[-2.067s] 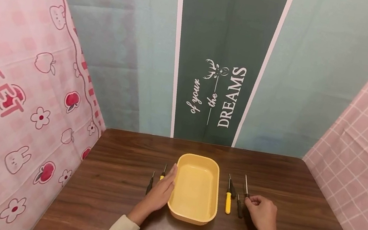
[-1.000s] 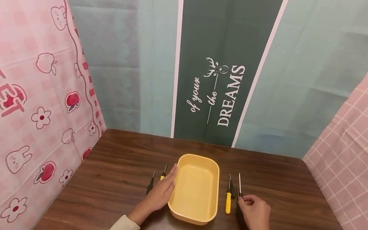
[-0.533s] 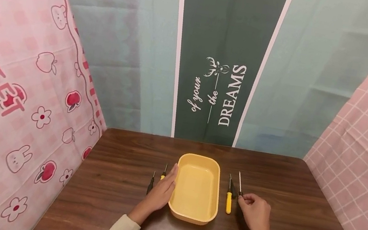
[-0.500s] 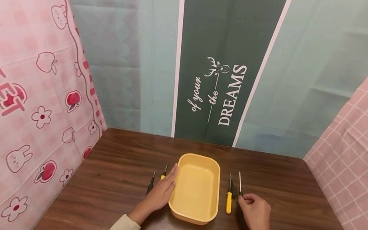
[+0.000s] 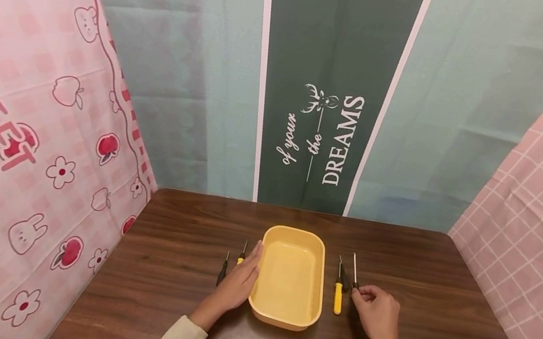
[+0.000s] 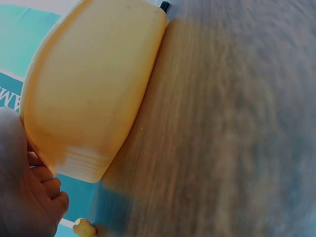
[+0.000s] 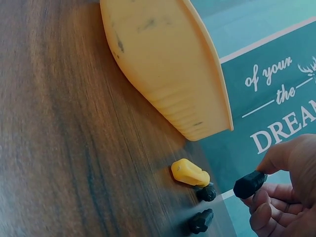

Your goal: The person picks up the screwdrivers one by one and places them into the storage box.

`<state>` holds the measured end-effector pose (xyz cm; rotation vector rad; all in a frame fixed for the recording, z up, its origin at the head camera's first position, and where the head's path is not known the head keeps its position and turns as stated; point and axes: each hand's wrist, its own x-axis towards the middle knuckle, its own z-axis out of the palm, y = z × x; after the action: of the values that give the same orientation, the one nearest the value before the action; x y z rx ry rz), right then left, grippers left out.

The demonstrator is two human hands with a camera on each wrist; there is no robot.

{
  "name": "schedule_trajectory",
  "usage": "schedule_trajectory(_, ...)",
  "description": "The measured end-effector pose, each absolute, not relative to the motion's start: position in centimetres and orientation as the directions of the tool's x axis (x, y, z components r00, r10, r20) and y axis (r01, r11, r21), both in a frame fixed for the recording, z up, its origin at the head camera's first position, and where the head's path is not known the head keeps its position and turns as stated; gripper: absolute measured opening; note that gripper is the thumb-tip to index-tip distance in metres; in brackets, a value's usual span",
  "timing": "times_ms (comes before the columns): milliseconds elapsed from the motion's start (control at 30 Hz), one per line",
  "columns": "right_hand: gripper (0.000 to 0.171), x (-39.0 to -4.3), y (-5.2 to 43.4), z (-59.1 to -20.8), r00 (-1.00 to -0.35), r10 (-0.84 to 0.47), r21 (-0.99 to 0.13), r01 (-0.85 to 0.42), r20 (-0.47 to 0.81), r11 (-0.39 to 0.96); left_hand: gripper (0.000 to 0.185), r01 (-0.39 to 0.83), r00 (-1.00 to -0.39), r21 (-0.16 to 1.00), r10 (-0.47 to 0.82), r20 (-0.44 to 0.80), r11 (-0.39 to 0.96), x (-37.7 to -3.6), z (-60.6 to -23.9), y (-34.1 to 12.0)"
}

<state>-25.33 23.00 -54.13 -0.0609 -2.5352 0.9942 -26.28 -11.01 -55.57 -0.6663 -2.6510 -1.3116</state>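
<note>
On the table's near middle: yellow tray [image 5: 290, 276].
Left hand [image 5: 236, 284]: fingers straight, resting against tray's left wall.
Right hand [image 5: 376, 315]: fingers curled, pinching black-handled screwdriver [image 5: 354, 272] right of tray.

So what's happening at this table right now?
A person sits at a wooden table with a yellow tray in front of them. The left hand rests against the tray's left side, beside two small screwdrivers lying there. The right hand pinches a black-handled screwdriver, lifted a little off the table just right of the tray. A yellow-handled screwdriver lies between that hand and the tray. The tray holds nothing.
</note>
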Motion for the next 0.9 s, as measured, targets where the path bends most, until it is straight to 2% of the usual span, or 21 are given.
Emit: schedule_trajectory(900, 0.012, -24.4, 21.9, -54.0, -0.921, 0.201, -0.686, -0.091, 0.333, 0.722, 0.053, 0.429, -0.898, 0.734, 0.338, 0.282, 0.527, -26.1, -56.0, -11.4)
